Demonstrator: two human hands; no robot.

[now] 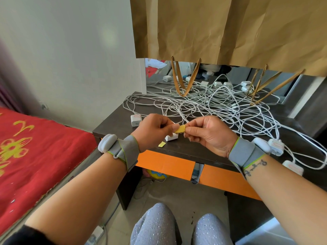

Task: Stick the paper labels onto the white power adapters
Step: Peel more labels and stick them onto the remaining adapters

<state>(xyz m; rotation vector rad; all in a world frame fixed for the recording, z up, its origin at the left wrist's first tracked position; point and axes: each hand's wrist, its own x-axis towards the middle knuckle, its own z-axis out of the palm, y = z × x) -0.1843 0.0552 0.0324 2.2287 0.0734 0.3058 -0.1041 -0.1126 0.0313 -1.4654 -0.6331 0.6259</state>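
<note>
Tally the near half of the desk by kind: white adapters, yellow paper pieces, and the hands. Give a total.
White adapters: 4
Yellow paper pieces: 2
Hands: 2, left hand, right hand
Total: 8

Forearm tattoo (254, 167): dark script characters on right forearm, not legible.
Adapter at left (135, 118): red outlined mark on label, no readable text.
Adapters at right (276, 146): red outlined marks on labels, unreadable.
Yellow paper (180, 129): no visible writing.
</note>
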